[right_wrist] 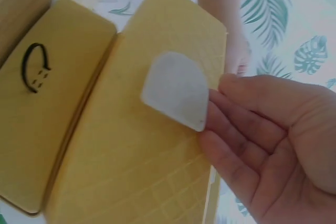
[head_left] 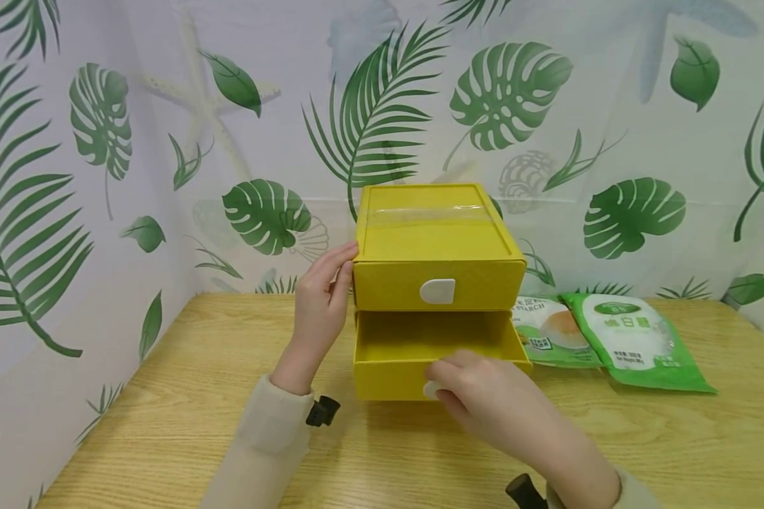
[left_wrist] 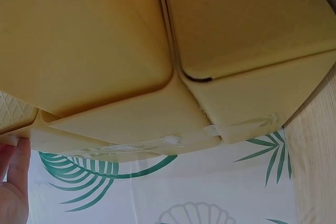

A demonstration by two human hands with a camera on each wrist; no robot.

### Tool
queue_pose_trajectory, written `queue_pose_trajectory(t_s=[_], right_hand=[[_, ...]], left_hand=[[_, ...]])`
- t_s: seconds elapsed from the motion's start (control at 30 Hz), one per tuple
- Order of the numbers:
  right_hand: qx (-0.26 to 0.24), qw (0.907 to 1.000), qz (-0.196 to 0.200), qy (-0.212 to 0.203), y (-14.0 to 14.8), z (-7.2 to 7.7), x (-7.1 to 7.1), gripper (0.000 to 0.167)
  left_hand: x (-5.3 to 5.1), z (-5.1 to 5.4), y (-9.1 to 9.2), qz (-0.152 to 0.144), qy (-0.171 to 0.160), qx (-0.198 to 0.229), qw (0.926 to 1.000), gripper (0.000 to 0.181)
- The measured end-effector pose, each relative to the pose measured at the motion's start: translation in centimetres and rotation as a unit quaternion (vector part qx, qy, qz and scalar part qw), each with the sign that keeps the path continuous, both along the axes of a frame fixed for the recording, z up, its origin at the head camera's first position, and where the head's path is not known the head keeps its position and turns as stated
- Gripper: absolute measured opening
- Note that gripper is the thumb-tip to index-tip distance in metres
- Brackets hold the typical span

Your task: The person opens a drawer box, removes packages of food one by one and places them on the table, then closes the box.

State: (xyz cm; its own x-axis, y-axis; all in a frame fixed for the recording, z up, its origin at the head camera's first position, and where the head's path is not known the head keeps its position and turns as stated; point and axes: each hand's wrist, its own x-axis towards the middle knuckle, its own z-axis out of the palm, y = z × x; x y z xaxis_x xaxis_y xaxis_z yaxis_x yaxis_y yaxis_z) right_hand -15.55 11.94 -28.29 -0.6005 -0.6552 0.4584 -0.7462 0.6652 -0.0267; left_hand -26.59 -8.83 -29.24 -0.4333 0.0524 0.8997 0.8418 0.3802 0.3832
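Observation:
A yellow two-drawer box (head_left: 439, 283) has its lower drawer (head_left: 388, 382) pulled out; the interior that shows looks bare. The upper drawer is closed, with a white handle (head_left: 437, 291). My left hand (head_left: 321, 304) rests on the box's left side, fingers extended; some fingers (left_wrist: 18, 166) show at the left edge of the left wrist view. My right hand (head_left: 490, 396), fingers bent, grips the lower drawer's white handle (right_wrist: 178, 90). In the right wrist view the fingertips of that hand (right_wrist: 283, 135) meet the handle's edge, partly hidden behind it.
Two green-and-white packets, one (head_left: 554, 332) beside the box and another (head_left: 639, 339) farther right, lie on the wooden table (head_left: 229, 353). A leaf-print cloth (head_left: 395, 92) hangs behind. Clear tape (head_left: 426, 213) crosses the box top.

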Motion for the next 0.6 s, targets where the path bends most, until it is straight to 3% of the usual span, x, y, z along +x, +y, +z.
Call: queue_pose_trajectory(t_s=[0.3,0.6], right_hand=[[-0.014,0.9997,0.003,0.021,0.1,-0.8,-1.5,0.019],[-0.019,0.9989,-0.001,0.043,0.1,-1.6,-2.5,0.026]], left_hand=[[-0.3,0.0,0.1,0.006,0.023,-0.001,0.9997,0.018],[-0.3,-0.1,0.0,0.008,0.018,-0.003,0.9998,0.02]])
